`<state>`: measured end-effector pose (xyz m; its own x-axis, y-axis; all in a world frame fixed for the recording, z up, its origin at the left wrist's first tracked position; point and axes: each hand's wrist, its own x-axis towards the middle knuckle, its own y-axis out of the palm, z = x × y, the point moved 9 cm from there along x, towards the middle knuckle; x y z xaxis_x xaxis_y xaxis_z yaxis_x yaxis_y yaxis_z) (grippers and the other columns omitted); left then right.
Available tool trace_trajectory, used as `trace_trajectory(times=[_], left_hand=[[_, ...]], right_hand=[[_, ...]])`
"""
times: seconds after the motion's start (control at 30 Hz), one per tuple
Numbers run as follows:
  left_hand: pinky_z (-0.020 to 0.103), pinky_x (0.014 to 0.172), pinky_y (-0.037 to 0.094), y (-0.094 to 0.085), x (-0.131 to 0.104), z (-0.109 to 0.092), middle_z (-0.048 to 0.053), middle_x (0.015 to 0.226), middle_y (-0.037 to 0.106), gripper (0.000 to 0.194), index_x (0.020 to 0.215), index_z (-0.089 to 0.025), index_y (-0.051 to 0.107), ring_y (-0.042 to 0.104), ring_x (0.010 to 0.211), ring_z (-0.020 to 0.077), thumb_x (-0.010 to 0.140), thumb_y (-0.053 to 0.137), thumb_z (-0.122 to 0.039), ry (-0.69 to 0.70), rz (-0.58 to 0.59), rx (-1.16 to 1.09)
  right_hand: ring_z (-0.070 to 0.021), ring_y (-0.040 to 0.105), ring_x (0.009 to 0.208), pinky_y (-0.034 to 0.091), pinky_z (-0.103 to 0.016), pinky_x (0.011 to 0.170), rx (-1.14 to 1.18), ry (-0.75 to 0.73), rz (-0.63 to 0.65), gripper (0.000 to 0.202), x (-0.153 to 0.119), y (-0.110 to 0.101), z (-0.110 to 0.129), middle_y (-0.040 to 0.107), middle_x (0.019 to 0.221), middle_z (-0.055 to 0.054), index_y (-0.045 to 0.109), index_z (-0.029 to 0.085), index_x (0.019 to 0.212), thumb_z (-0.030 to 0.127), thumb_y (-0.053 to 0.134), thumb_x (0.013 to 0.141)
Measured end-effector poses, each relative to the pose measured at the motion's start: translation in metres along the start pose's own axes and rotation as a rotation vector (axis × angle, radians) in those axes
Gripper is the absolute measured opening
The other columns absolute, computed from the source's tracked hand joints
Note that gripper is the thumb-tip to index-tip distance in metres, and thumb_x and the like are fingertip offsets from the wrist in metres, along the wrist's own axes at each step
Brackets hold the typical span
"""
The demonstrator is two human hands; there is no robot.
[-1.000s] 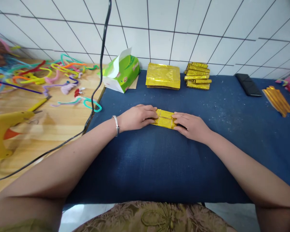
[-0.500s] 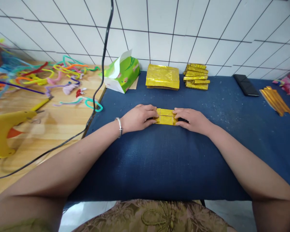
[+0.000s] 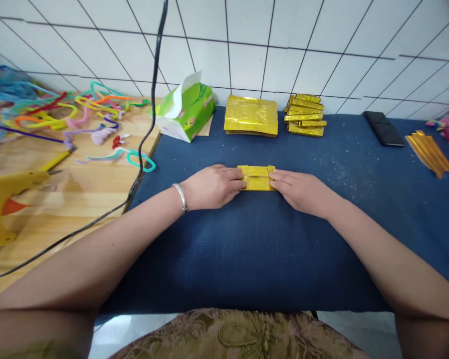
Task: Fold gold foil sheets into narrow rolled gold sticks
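Observation:
A folded sheet of gold foil paper [image 3: 258, 178] lies flat on the dark blue cloth, with a seam running lengthwise across its middle. My left hand [image 3: 217, 186], a silver bangle at its wrist, has its fingers closed together on the left end. At the opposite end, my right hand [image 3: 297, 191] grips the paper with fingers held together, over a narrow folded flap. Both thumbs are mostly hidden. Beyond the hands sit a stack of flat gold foil sheets [image 3: 251, 115] and a pile of narrow folded gold foil strips [image 3: 305, 114].
A green tissue pack [image 3: 194, 112] stands near the tiled wall. A black phone [image 3: 383, 128] and orange-gold strips [image 3: 432, 153] lie right. On the wooden table are colourful pipe cleaners [image 3: 75, 107] and a yellow glue gun [image 3: 11, 199]. A black cable [image 3: 154, 94] hangs at left.
The fingers of both hands have flattened onto the ends of the foil paper, and a folded flap shows at its right end. The view has shifted slightly.

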<state>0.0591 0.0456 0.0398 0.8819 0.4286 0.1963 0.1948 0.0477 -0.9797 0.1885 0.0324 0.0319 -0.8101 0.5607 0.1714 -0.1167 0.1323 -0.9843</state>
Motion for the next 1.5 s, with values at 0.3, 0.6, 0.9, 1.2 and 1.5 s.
trace_trajectory(times=[0.3, 0.6, 0.9, 1.2, 1.5], left_hand=[[0.036, 0.094, 0.045, 0.009, -0.001, 0.001, 0.007, 0.112, 0.064, 0.028, 0.109, -0.02, 0.061, 0.054, 0.116, 0.021, 0.086, 0.045, -0.021, 0.076, 0.036, -0.001], [0.035, 0.094, 0.045, 0.01, -0.003, 0.004, 0.008, 0.119, 0.062, 0.029, 0.112, -0.017, 0.057, 0.055, 0.115, 0.0198, 0.089, 0.04, -0.021, 0.063, -0.022, 0.05], [0.035, 0.095, 0.046, 0.009, -0.004, 0.002, 0.008, 0.116, 0.063, 0.024, 0.104, -0.019, 0.06, 0.055, 0.114, 0.0194, 0.092, 0.039, -0.024, 0.039, -0.009, 0.031], [0.034, 0.096, 0.045, 0.009, -0.005, 0.008, 0.007, 0.114, 0.064, 0.023, 0.099, -0.019, 0.061, 0.057, 0.112, 0.0187, 0.093, 0.041, -0.029, -0.075, -0.045, -0.04], [0.032, 0.094, 0.047, 0.003, -0.008, 0.016, 0.006, 0.113, 0.063, 0.02, 0.097, -0.018, 0.06, 0.058, 0.109, 0.0184, 0.092, 0.042, -0.024, -0.092, 0.013, -0.078]], right_hand=[[-0.0185, 0.051, 0.12, 0.045, -0.035, 0.1, 0.014, -0.017, -0.022, 0.035, -0.002, -0.001, -0.003, 0.057, 0.128, -0.008, 0.057, 0.015, 0.12, 0.016, 0.047, 0.087], [-0.0199, 0.055, 0.116, 0.046, -0.036, 0.098, -0.027, -0.001, -0.1, 0.027, 0.0, -0.002, -0.001, 0.061, 0.121, -0.012, 0.059, 0.012, 0.112, 0.017, 0.045, 0.089], [-0.0203, 0.054, 0.117, 0.049, -0.035, 0.094, -0.041, 0.031, -0.131, 0.021, -0.001, -0.002, 0.0, 0.061, 0.122, -0.009, 0.061, 0.017, 0.101, 0.014, 0.044, 0.089], [-0.0189, 0.055, 0.115, 0.047, -0.036, 0.096, 0.05, 0.113, -0.181, 0.019, -0.004, 0.001, -0.01, 0.062, 0.12, -0.007, 0.062, 0.018, 0.098, 0.019, 0.045, 0.09], [-0.0202, 0.052, 0.118, 0.043, -0.039, 0.098, 0.18, 0.191, -0.195, 0.018, 0.004, 0.007, -0.008, 0.064, 0.115, -0.006, 0.062, 0.019, 0.097, 0.022, 0.046, 0.09]])
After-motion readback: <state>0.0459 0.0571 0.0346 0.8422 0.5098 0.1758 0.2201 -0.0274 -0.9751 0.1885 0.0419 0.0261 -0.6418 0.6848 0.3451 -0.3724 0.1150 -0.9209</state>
